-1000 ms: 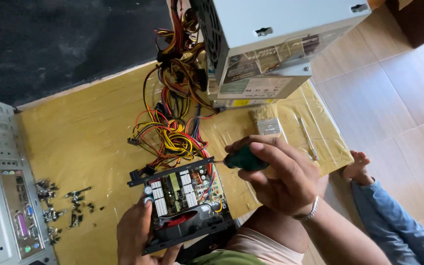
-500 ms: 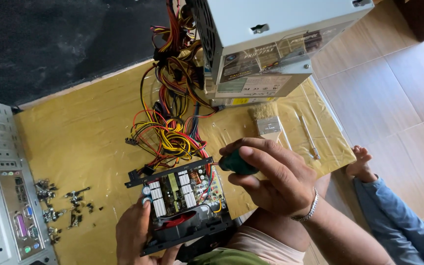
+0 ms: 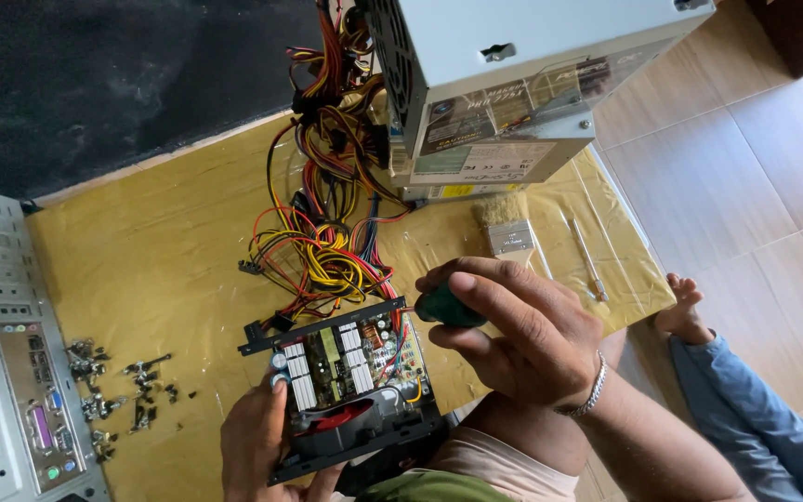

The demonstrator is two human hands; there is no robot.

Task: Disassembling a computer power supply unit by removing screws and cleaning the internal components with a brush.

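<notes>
My left hand grips the opened power supply just below the wire bundle; my right hand clenches the green-handled screwdriver, best kept upright over the board

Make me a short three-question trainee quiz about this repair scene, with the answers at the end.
1. True or false: the left hand holds the open power supply by its left side.
2. What does the right hand grip?
A. a paintbrush
B. a green tool handle
C. a loose screw
3. Fill in: the screws lie on the yellow sheet beside the grey computer ____.

Key
1. True.
2. B: the green tool handle. The brush lies untouched on the sheet.
3. Case.
</notes>
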